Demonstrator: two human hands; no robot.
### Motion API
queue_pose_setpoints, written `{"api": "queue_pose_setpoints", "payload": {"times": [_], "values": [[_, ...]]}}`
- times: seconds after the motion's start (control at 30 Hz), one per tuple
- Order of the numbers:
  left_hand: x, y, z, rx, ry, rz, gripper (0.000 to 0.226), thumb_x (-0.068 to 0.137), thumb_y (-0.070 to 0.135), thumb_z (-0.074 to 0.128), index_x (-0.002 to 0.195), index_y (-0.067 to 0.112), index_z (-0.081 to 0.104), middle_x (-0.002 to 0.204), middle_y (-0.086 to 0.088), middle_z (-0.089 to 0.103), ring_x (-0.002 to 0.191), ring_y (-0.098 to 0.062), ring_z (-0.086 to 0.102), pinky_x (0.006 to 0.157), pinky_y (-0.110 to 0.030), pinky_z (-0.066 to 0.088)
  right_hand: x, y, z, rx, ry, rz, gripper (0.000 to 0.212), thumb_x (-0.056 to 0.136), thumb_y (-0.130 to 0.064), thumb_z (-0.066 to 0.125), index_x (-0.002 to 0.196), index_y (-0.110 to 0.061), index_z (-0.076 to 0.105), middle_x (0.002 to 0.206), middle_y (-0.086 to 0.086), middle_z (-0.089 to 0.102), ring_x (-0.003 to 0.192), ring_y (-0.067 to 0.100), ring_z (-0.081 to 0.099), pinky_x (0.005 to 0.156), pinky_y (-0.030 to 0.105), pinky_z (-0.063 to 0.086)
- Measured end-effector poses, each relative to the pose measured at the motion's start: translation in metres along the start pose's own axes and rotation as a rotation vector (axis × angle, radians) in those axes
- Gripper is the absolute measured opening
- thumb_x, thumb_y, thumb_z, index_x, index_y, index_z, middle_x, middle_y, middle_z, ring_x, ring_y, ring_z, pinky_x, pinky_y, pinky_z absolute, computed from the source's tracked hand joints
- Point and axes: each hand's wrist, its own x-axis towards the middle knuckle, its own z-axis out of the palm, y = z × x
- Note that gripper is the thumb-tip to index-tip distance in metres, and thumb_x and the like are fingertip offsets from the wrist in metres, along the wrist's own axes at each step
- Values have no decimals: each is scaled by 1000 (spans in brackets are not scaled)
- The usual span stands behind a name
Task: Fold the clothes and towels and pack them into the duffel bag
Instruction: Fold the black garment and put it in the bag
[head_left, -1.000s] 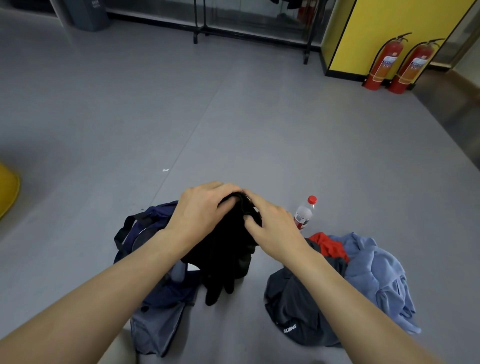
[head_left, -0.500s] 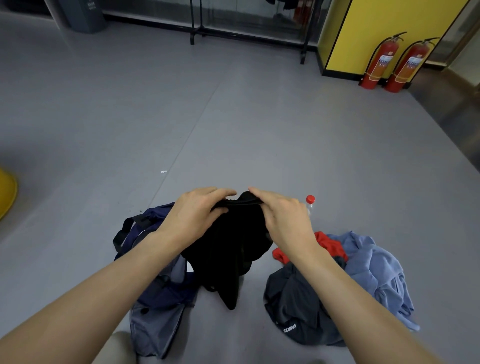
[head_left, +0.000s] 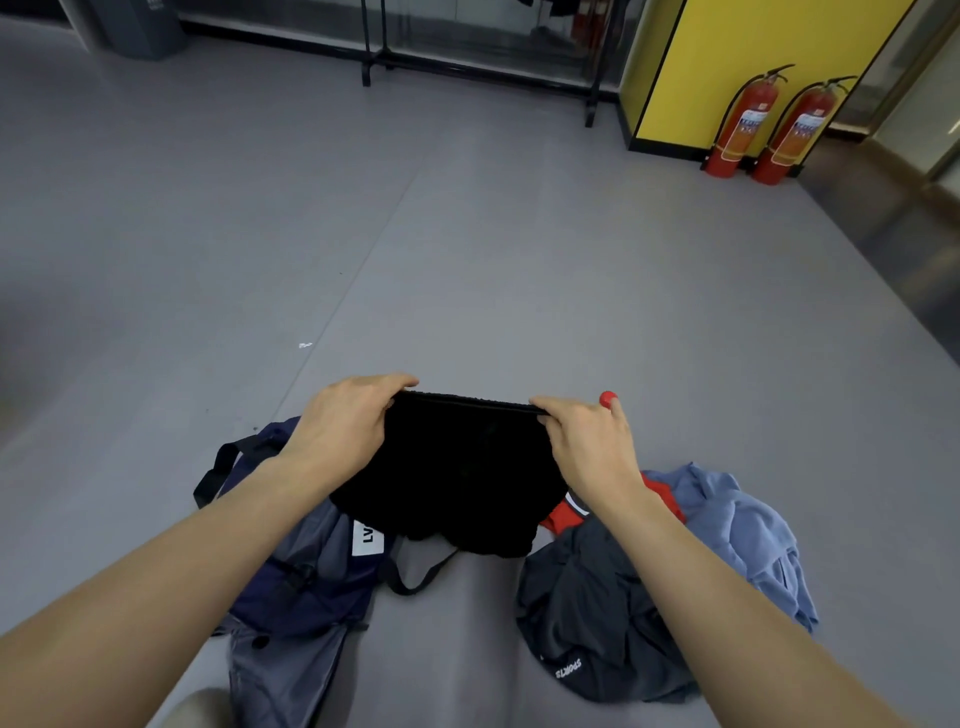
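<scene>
I hold a black garment (head_left: 457, 478) up in front of me, stretched flat by its top edge. My left hand (head_left: 348, 423) pinches the left corner and my right hand (head_left: 584, 441) pinches the right corner. Below it on the floor lies the navy and grey duffel bag (head_left: 296, 597) with black straps and a white label. To the right sits a heap of clothes: a dark grey garment (head_left: 592, 608), a red one (head_left: 563, 514) and a light blue one (head_left: 737, 530).
A bottle's red cap (head_left: 607, 398) peeks out behind my right hand. Two red fire extinguishers (head_left: 748, 124) stand by a yellow wall (head_left: 753, 47) at the far right. A black rack (head_left: 483, 57) stands at the back. Grey floor (head_left: 467, 234) stretches ahead.
My hands have moved apart along the black garment's top edge, spreading it from a bunched lump into a wide flat panel. The bottle is now mostly hidden behind my right hand.
</scene>
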Motion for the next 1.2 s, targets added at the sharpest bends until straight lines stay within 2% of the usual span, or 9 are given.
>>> {"api": "queue_pose_setpoints", "payload": {"times": [0.17, 0.4, 0.5, 0.7, 0.83, 0.93, 1.03, 1.1, 1.2], "values": [[52, -6, 15, 82, -31, -19, 34, 93, 7, 52, 120, 23, 63, 109, -8, 72, 100, -37, 65, 77, -41, 52, 44, 15, -5, 70, 47, 41, 27, 99, -27, 50, 118, -35, 67, 104, 9, 74, 96, 40, 65, 75, 39, 45], [130, 28, -47, 9, 518, 221, 30, 95, 25, 44, 121, 27, 60, 110, -1, 67, 98, -33, 61, 73, -44, 50, 109, 22, -84, 247, 553, -108, 33, 95, -19, 45, 117, -23, 69, 118, -2, 71, 110, 24, 63, 97, 41, 47], [115, 25, -35, -4, 598, 348, 34, 96, 19, 45, 123, 19, 65, 111, -4, 69, 96, -34, 61, 78, -44, 49, 93, 39, -81, 202, 556, -219, 29, 93, -16, 53, 117, -17, 68, 127, -1, 67, 119, 19, 60, 113, 47, 35], [22, -21, 114, 104, 150, 500, 64, 71, -17, 65, 128, 10, 66, 121, -5, 69, 98, -31, 61, 83, -44, 53, 2, 83, 66, 223, 105, -258, 40, 82, -16, 65, 122, -13, 64, 118, -1, 69, 109, 24, 62, 93, 41, 51], [-61, -51, 233, 152, -271, 448, 77, 62, -2, 80, 135, 18, 63, 127, 1, 68, 95, -22, 63, 82, -32, 57, -66, 104, 202, 160, -385, -197, 35, 86, -27, 65, 120, -20, 62, 135, -9, 61, 117, 17, 62, 89, 32, 53], [-108, -67, 287, 155, -540, 328, 69, 85, 36, 70, 149, 24, 47, 141, 2, 60, 100, -19, 65, 87, -28, 56, -112, 108, 276, 87, -693, -201, 48, 97, -39, 51, 142, -24, 46, 148, -8, 49, 134, 14, 47, 103, 31, 45], [-126, -80, 316, 187, -574, 227, 76, 95, 71, 33, 155, 24, 36, 158, -2, 40, 128, -25, 52, 107, -38, 46, -133, 113, 311, 84, -687, -201, 61, 97, -39, 54, 153, -21, 38, 160, -6, 32, 148, 14, 28, 118, 27, 27], [-129, -87, 327, 235, -577, 207, 84, 93, 78, 29, 160, 26, 22, 167, -5, 18, 151, -29, 23, 120, -48, 28, -143, 119, 324, 43, -593, -218, 66, 94, -36, 61, 153, -16, 38, 160, -1, 33, 148, 20, 30, 118, 30, 27], [-134, -103, 339, 272, -608, 197, 90, 90, 83, 20, 161, 30, 1, 169, -6, -4, 155, -27, -5, 123, -55, 14, -161, 132, 336, -80, -492, -335, 64, 100, -41, 43, 155, -11, 32, 162, 6, 27, 151, 26, 23, 121, 41, 25]]}}
